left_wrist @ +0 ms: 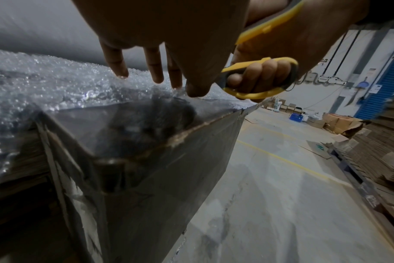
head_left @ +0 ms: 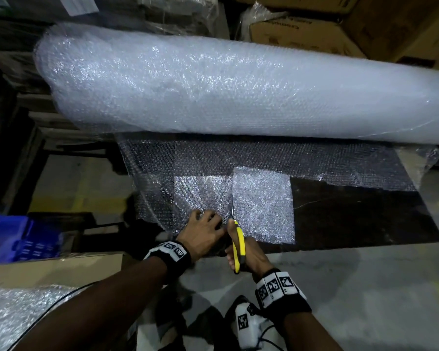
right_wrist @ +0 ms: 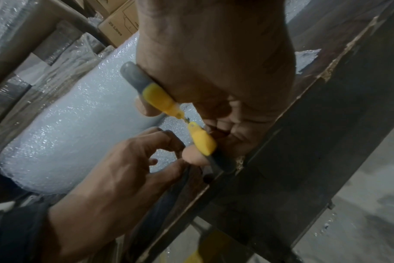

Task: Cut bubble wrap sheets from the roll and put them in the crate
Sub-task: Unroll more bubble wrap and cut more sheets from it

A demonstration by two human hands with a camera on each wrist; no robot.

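A person cuts bubble wrap on a dark board (head_left: 365, 219) in a dim warehouse. The large roll (head_left: 238, 89) lies on its side at the board's far edge, its long axis running left to right across the head view (the right end passes out of frame). A loose sheet (head_left: 200, 193) trails from under the roll toward the person and lies flat on the board. The right hand (head_left: 251, 254) grips yellow-handled scissors (head_left: 237, 239), fingers curled through the handle loops; the scissors point away from the person toward the roll, blades (head_left: 231, 206) set in the sheet, their long axis roughly square to the roll's. The left hand (head_left: 203, 234) lies just left of the blades, fingers spread and pressing the sheet down, fingertips (left_wrist: 122, 73) touching the wrap. To the right of the blades a cut rectangle of wrap (head_left: 262, 203) lies flat on the board. A blue crate (head_left: 18, 236) stands well to the left on the floor, with cardboard boxes (head_left: 314, 29) stacked behind the roll.
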